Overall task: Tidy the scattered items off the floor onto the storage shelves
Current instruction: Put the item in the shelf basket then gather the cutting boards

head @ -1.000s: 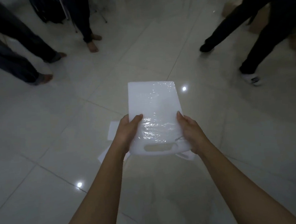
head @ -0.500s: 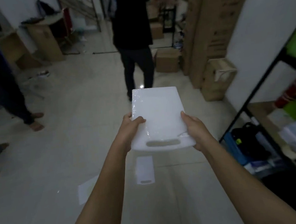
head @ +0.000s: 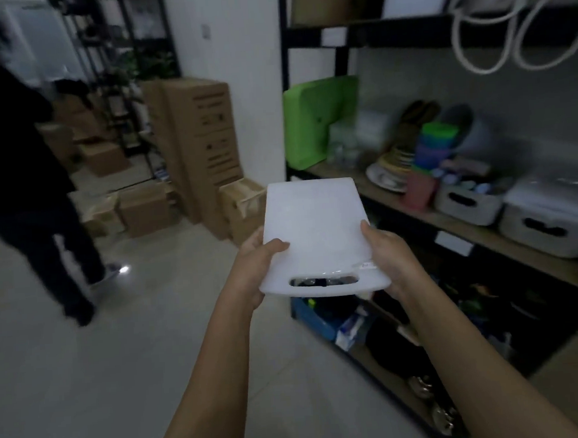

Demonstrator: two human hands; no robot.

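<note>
Cutting board [head: 315, 230]: white plastic, rectangular, with a slot handle cut through the near end. It is held in the air in front of the person, roughly level, long axis pointing away from the body, clear of the floor [head: 86, 369] and not touching the storage shelves [head: 487, 235].

Left hand [head: 255, 272]: grip closed on the board's left edge near the handle end, thumb lying on the top face, fingers curled underneath.

Right hand [head: 391, 259]: grip closed on the board's right edge near the handle end, thumb along the top edge, fingers wrapped below.

The board sits between the two hands, extending forward beyond both.

Storage shelves: black frame with wooden boards, just to the right of and beyond the board. The middle shelf carries a green pad [head: 318, 124] standing upright, stacked plates [head: 393, 167] and white bins [head: 551, 224].

Cardboard boxes [head: 200, 146] stand to the left of the shelves. A person in dark clothes [head: 20, 169] stands at far left
</note>
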